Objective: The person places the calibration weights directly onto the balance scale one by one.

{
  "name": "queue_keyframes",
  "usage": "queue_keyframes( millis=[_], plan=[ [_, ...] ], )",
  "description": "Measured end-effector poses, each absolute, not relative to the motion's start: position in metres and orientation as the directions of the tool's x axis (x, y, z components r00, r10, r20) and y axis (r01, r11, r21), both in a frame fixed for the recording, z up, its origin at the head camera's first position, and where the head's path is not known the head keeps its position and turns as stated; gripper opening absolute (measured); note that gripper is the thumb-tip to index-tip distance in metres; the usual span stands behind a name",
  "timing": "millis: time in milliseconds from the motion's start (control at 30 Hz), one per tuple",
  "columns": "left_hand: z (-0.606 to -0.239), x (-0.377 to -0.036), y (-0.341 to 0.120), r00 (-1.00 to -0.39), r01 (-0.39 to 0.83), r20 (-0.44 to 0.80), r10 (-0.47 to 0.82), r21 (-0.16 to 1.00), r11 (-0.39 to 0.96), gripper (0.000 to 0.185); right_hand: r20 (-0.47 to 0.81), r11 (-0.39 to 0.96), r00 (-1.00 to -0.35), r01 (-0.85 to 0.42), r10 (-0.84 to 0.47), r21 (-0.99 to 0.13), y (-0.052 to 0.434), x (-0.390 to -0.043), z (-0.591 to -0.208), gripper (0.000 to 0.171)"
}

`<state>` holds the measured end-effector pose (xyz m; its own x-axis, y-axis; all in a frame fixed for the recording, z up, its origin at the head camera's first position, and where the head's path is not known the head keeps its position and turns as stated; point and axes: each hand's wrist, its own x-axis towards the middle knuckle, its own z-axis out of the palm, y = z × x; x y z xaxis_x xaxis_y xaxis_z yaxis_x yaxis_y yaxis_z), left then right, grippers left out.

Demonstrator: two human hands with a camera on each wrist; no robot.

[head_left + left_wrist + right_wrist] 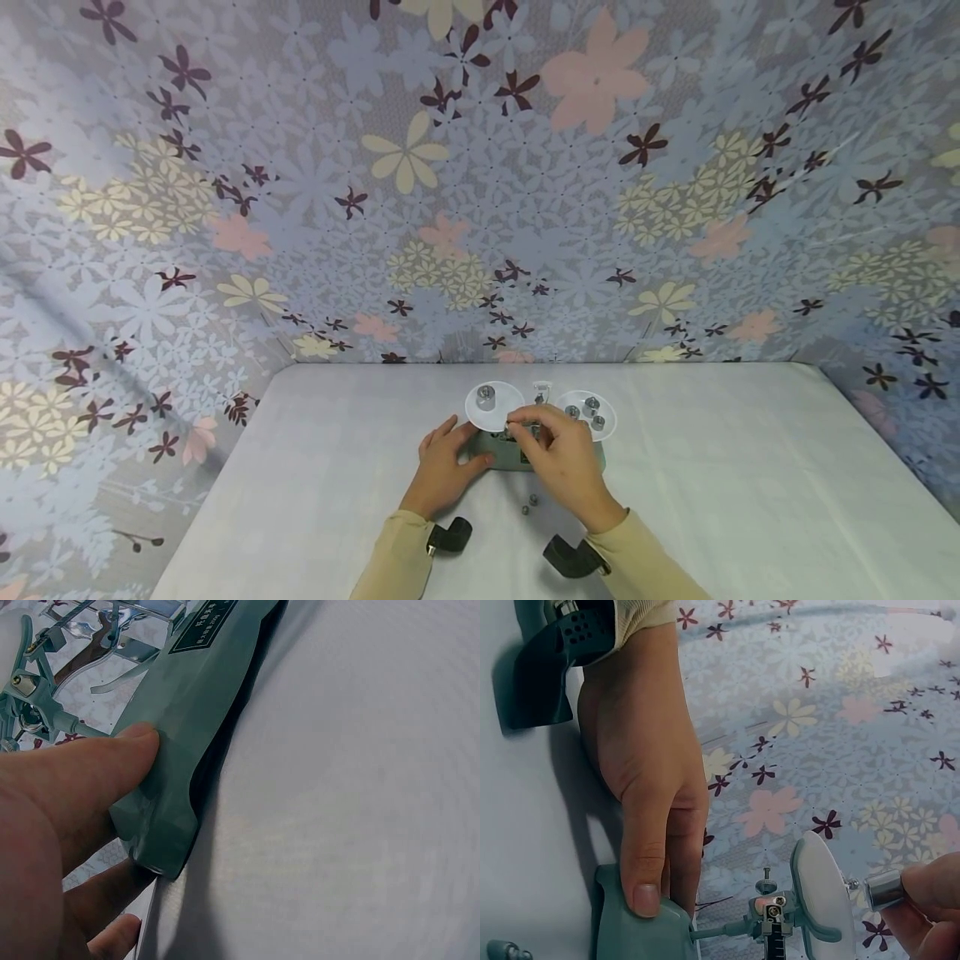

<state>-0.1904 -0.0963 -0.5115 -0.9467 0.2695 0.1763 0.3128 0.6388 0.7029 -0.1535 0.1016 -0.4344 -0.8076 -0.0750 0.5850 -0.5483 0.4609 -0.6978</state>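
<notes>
A green balance scale (504, 454) with two white pans stands on the table. My left hand (442, 477) rests on the left end of its base, thumb on the front face in the left wrist view. My right hand (564, 462) pinches a silver weight (886, 889) between thumb and finger, close over the left pan (481, 421). In the right wrist view the weight's narrow knob end points toward the pan. A large silver weight (486, 397) stands on the left pan. Several smaller weights (592, 406) sit on the right pan (611, 419), partly behind my right hand.
Two small weights (533, 500) lie on the white-covered table (735, 483) in front of the scale. A floral-patterned backdrop (510, 208) rises behind the table's far edge. Black wrist cameras (450, 535) sit at both sleeve cuffs.
</notes>
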Motion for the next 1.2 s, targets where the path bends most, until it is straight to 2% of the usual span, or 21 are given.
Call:
queue_keyframes(
  millis=[333,1200],
  plan=[
    [-0.512,-0.189,-0.096,-0.945,0.319,0.181,0.273,0.696,0.644,0.057,0.558,0.522,-0.828,-0.496,-0.046,-0.694,0.096,-0.160,-0.430,0.011],
    [-0.510,-0.190,-0.097,-0.942,0.325,0.182,0.281,0.698,0.638,0.056,0.557,0.641,-0.830,-0.443,-0.029,-0.627,0.084,-0.174,-0.430,0.009]
  ],
)
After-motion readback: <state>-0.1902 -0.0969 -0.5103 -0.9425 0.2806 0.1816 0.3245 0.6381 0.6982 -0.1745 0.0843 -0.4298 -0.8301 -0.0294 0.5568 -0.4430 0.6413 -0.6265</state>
